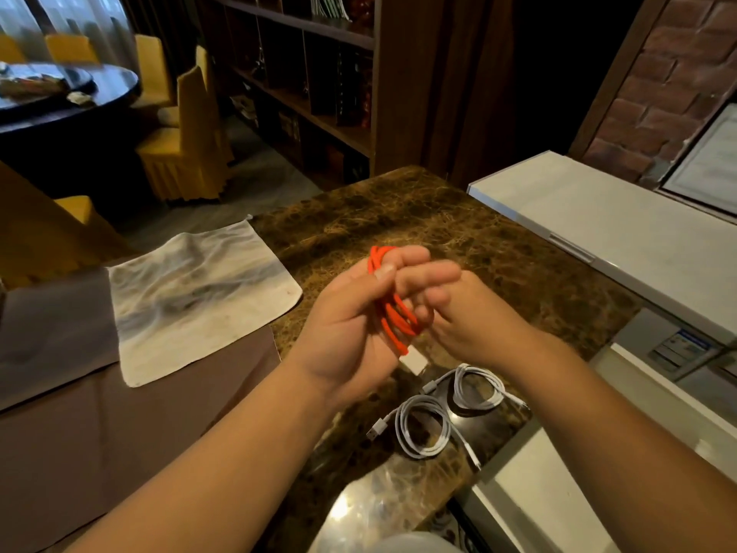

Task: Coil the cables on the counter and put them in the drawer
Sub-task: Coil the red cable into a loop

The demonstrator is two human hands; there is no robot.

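An orange cable [393,313] is wound in several loops around the fingers of my left hand [351,317], held above the brown marble counter [399,217]. Its white plug [414,360] hangs below the palm. My right hand [466,313] pinches the loops from the right side. Two white cables lie coiled on the counter below my hands: one [423,431] nearer me with a USB plug at its left, the other [476,387] just right and farther. No drawer is recognisable in view.
A stained white cloth [199,297] lies at the counter's left, over a brown tablecloth [99,433]. A white appliance top [598,241] borders the counter on the right. Yellow chairs, a dark round table and wooden shelves stand behind.
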